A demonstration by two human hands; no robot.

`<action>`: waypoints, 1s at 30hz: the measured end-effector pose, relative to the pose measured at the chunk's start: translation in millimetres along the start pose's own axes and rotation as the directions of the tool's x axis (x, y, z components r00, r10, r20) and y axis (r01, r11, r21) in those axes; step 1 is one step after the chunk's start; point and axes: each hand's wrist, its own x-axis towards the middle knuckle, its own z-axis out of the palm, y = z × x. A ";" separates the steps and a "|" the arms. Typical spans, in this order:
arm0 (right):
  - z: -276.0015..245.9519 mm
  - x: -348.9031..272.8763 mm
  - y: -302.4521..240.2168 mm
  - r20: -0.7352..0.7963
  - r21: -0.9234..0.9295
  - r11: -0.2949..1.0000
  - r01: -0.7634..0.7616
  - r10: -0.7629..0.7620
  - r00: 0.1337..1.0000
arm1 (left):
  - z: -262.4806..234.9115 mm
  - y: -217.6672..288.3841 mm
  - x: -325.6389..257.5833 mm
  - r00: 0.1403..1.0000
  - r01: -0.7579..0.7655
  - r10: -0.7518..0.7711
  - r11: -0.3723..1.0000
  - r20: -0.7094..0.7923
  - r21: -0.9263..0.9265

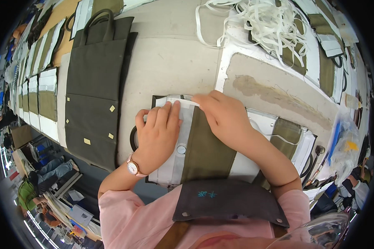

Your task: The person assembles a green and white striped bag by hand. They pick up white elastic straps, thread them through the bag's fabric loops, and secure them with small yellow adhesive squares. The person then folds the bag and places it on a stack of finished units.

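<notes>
In front of me lies a flat fabric panel (207, 143) of olive cloth with whitish, translucent lining bands. A narrow white tape (188, 102) runs along its far edge. My left hand (157, 130) rests on the whitish band, fingers stretched out and fingertips at the tape. My right hand (226, 118) is bent over the far edge with its fingers closed on the tape's right part; its fingertips are slightly blurred. A round metal disc (181, 150), perhaps a snap, sits on the lining right of my left hand. A dark handle (133, 138) shows partly behind that hand.
A dark olive bag (93, 83) with looped handles lies left. Tangled white tape (274, 27) is heaped at the far right, over more panels. Another panel (287, 135) lies by my right forearm. Panels (47, 97) line the far left; a clear plastic bag (348, 143) is right.
</notes>
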 end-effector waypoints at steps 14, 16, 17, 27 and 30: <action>3.3 -14.2 19.7 -0.065 -0.027 0.994 0.103 -0.104 0.992 | -0.5 3.1 -2.3 0.997 -0.029 0.032 0.999 0.064 -0.044; 3.8 -13.8 20.1 -0.075 -0.019 0.995 0.100 -0.101 0.992 | -2.1 3.6 -0.5 0.997 -0.047 0.049 0.998 0.068 -0.032; 3.8 -13.7 20.2 -0.079 -0.015 0.995 0.098 -0.099 0.992 | -2.7 3.9 0.6 0.996 -0.049 0.050 0.998 0.069 -0.028; -1.3 -13.6 20.7 0.004 -0.010 0.997 0.073 -0.073 0.997 | -8.1 -4.4 14.7 0.985 -0.042 0.050 0.998 0.166 -0.048; -3.9 -12.2 19.2 0.048 0.010 0.997 0.070 -0.071 0.996 | -16.1 3.1 19.8 0.992 -0.109 0.100 0.987 0.072 0.122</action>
